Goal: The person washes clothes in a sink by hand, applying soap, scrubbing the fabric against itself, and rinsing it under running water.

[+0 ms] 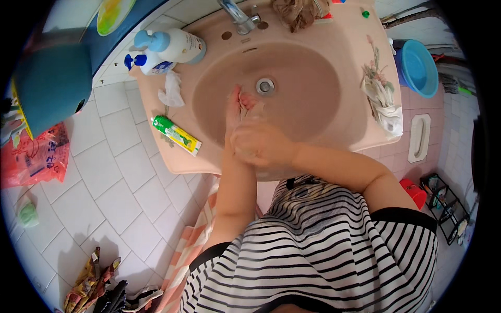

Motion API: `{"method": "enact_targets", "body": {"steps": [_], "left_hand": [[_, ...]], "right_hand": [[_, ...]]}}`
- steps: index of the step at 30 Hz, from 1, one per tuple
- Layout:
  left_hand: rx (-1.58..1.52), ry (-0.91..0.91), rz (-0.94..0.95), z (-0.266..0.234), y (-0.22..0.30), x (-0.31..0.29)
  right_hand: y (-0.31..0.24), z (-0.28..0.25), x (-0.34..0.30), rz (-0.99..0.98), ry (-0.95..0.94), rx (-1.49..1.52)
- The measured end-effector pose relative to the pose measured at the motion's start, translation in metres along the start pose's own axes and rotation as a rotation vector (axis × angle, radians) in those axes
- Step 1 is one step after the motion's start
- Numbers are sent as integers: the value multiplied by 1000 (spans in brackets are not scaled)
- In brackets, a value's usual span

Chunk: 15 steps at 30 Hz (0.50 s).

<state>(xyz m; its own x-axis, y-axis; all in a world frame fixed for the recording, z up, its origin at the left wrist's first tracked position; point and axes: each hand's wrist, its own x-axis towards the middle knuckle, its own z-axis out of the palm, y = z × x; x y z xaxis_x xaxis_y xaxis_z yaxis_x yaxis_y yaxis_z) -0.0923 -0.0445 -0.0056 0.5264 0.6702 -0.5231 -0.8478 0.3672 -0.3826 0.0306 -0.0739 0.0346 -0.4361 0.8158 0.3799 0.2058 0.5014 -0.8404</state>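
Both my hands are over the pink washbasin (334, 125), below its metal drain (265, 86). My left hand (242, 100) points toward the drain, its thumb apart from loosely curled fingers; I see nothing held in it. Across its wrist lies my right hand (261, 142), wrapped round it and a little blurred by motion. The fingertips of the right hand are partly hidden. Above the basin stands a chrome tap (241, 19). I cannot tell whether water is running from it.
On the left rim are pump bottles (180, 46), a crumpled white wrapper (171, 89) and a green-yellow tube (176, 135). A brown cloth (300, 13) lies by the tap, a white cloth (385, 107) on the right rim. A blue basin (419, 68) stands beyond.
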Motion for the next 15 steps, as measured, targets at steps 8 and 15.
{"method": "enact_targets", "body": {"steps": [8,15], "left_hand": [[372,126,333,4,-43,-1],[473,-19,210,-14,-24,8]], "right_hand": [[47,-24,29,174,119,-69],[28,-8,9,-21,-18,-245]]}}
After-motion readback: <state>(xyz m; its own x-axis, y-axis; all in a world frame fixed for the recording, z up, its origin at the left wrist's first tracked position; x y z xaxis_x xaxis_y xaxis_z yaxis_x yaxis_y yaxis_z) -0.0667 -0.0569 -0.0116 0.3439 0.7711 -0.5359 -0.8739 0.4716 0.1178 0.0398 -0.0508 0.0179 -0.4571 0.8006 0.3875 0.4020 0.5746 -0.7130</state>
